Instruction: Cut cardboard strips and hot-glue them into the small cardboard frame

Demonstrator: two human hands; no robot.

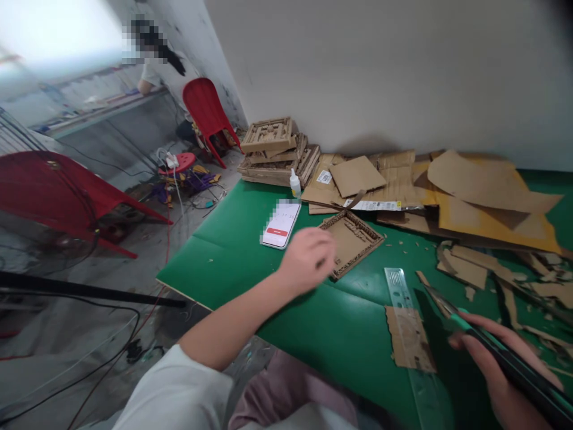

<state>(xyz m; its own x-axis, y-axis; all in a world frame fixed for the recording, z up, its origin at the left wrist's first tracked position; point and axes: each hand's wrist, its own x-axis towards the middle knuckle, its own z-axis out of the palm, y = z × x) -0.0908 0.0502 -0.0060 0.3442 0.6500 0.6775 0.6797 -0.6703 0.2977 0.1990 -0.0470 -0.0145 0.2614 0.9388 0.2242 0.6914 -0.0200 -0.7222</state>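
Note:
My left hand point(308, 257), slightly blurred, hangs over the near left edge of a shallow cardboard tray point(353, 245) with raised corrugated walls. Its fingers are curled in; what they hold, if anything, is hidden. Small cardboard strips stand inside the tray near its far right wall. At the lower right my right hand point(501, 358) is closed round long-nose pliers point(474, 328) with black and green handles. A small cardboard sliver point(423, 278) is at the tip of the jaws. Between the hands a clear plastic ruler point(398, 289) lies across a small cardboard piece point(400, 340).
A lit phone point(282, 224) and white glue bottle point(295, 184) stand left of the tray. Stacked cardboard panels point(268, 137), flat sheets point(358, 176) and a yellow envelope point(487, 221) line the wall. Scraps point(465, 266) litter the right. Beyond are red chairs point(206, 107) and another person point(150, 77).

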